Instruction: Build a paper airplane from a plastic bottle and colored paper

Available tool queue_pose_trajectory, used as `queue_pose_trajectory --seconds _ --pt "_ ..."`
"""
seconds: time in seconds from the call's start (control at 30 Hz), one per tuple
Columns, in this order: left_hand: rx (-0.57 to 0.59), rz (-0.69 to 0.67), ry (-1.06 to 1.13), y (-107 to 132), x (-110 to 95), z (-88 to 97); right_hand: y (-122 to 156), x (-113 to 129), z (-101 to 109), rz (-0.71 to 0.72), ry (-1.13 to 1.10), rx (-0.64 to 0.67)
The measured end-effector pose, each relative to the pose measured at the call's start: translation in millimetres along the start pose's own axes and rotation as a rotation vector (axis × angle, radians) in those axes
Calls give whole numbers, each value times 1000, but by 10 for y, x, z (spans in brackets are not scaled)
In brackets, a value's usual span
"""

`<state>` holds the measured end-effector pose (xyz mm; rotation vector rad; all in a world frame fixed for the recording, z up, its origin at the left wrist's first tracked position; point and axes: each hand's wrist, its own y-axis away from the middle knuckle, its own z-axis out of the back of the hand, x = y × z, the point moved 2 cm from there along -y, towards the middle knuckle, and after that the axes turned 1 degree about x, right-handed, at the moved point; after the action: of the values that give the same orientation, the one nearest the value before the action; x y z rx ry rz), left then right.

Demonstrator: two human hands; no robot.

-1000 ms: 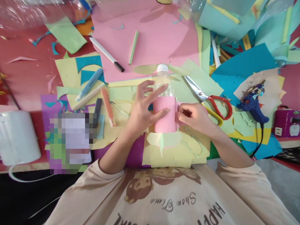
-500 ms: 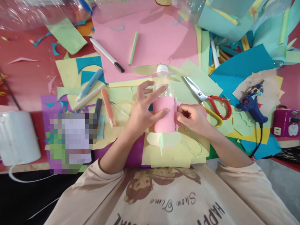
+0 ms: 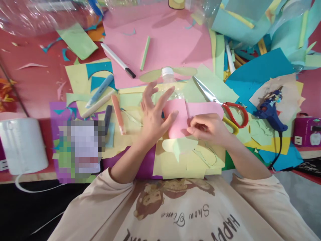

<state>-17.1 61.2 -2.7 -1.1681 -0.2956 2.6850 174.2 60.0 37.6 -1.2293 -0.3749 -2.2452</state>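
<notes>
A clear plastic bottle (image 3: 167,71) with a white cap lies in front of me, leaning slightly left. Pink paper (image 3: 175,118) covers its body, and a loose pink flap (image 3: 205,109) extends to the right. My left hand (image 3: 156,113) steadies the bottle, thumb pressed on the pink paper and fingers spread near the bottle's shoulder. At the paper's lower right edge, my right hand (image 3: 207,127) is closed, fingertips pinching. Light green oval shapes (image 3: 185,71) stick out on both sides of the neck. A pale green oval piece (image 3: 179,145) shows at the bottle's base.
Scissors (image 3: 235,115) with red and yellow handles lie right of my right hand. Farther right is a blue glue gun (image 3: 271,113) with a cord. Several markers (image 3: 100,90) lie on the left, near a white box-like object (image 3: 23,145). Coloured paper and scraps cover the table.
The bottle has tilted and shifted a little left. More of the pink flap shows to its right, and my right hand has slid slightly down and right. My left hand stays on the bottle.
</notes>
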Motion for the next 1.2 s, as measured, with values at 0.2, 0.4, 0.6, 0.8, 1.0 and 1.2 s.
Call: queue_pose_trajectory --seconds 0.2,0.4,0.6,0.8,1.0,1.2 --pt "-56 39 -23 -25 -16 67 35 15 138 -18 -4 263" --pt "-22 13 -63 -37 -19 59 17 -20 233 -47 -148 409" --pt "-82 -16 -92 -47 12 58 31 -122 389 -102 -170 -59" --pt "-47 42 -201 -62 10 76 -4 -303 442 -95 -233 -599" --pt "-38 114 -176 -101 62 123 -11 -308 373 45 -102 -700" --pt "-126 54 -189 -103 67 190 -46 -292 265 172 384 -604"
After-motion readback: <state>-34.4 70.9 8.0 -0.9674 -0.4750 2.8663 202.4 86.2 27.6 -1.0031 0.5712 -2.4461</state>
